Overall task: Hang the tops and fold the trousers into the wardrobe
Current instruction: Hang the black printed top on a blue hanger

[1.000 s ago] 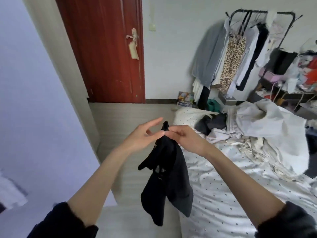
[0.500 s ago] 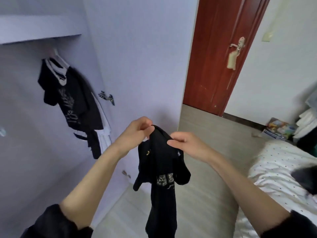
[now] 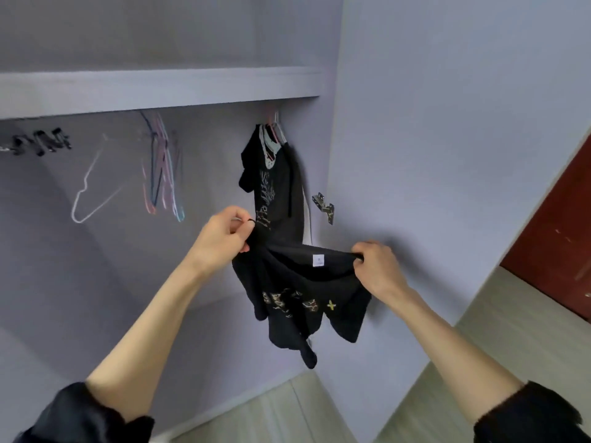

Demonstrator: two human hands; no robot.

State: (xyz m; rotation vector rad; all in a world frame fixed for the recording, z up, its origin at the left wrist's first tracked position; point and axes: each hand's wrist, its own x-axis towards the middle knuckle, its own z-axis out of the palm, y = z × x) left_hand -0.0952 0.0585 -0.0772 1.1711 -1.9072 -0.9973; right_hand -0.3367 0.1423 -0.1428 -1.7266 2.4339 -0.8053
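My dark sleeves sit pushed up at the bottom of my view, and both bare forearms reach forward. My left hand (image 3: 224, 239) pinches one side of the neckline of a black T-shirt (image 3: 303, 295), fingers curled tight on the cloth; my right hand (image 3: 379, 268) grips the other side in the same way, so the collar stretches open between the two hands with a small white label (image 3: 318, 260) showing at its middle. The rest of the shirt hangs below my hands, a pale print across its chest. Under it lies the pale wooden floor (image 3: 499, 318). Just beyond my left hand, another black printed top (image 3: 275, 187) hangs on a hanger inside the lilac wardrobe (image 3: 447, 123), and a metal hinge (image 3: 324, 206) sits on the side wall above my right hand. Further off to the left of my left hand hang a bunch of coloured empty hangers (image 3: 163, 174) and a single white hanger (image 3: 88, 193), all below the shelf (image 3: 160, 87). Far to the right of my right hand stands the red door (image 3: 556, 238).
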